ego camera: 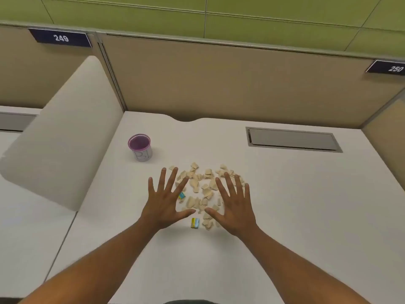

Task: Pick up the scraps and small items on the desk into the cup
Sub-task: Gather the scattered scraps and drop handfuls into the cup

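Mid-desk, the left hand and right hand hover splayed and empty over the scraps, nothing gathered yet; next, pinch pieces and carry them to the cup toward the left rear edge

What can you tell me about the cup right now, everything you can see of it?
The cup is small and round, with a white outer wall bearing thin dark line markings and a purple rim and inside. It looks like paper or plastic. It stands upright, mouth open, on the white desk, to the far left of the scrap pile. Nothing shows inside it from this angle. Neither hand touches it; only the desk does.
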A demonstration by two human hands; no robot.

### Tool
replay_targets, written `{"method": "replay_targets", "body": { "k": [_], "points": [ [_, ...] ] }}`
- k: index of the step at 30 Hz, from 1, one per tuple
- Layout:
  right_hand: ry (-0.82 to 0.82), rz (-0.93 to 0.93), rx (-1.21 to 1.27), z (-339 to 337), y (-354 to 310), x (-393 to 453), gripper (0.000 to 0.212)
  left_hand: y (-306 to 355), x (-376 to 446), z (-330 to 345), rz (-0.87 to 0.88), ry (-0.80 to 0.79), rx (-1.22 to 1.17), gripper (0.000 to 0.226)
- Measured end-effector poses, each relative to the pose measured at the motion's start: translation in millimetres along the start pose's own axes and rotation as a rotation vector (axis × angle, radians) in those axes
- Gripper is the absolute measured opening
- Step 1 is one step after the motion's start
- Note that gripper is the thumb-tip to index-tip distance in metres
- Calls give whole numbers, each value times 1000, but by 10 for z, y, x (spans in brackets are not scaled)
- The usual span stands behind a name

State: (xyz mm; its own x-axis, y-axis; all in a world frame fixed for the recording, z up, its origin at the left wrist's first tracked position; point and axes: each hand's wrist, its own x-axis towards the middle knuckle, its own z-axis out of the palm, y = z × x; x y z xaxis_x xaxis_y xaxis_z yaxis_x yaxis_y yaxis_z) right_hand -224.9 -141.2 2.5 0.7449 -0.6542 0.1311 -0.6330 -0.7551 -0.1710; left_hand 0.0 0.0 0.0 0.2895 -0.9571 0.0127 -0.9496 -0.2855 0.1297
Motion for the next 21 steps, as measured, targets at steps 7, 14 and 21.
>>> {"method": "replay_targets", "body": {
  "k": [7, 14, 21],
  "points": [
    [-172, 31, -1, 153, 434, -131, 80, 68, 121, 79, -243, -227, -224, 114],
    [-245, 164, 76, 180, 734, 565, 74, -86, 618, 111, -283, -349, -336, 117],
    [-481, 279, 203, 425, 756, 1144, 105, -250, 1140, 307, -185, -444, -235, 134]
  ]
}}
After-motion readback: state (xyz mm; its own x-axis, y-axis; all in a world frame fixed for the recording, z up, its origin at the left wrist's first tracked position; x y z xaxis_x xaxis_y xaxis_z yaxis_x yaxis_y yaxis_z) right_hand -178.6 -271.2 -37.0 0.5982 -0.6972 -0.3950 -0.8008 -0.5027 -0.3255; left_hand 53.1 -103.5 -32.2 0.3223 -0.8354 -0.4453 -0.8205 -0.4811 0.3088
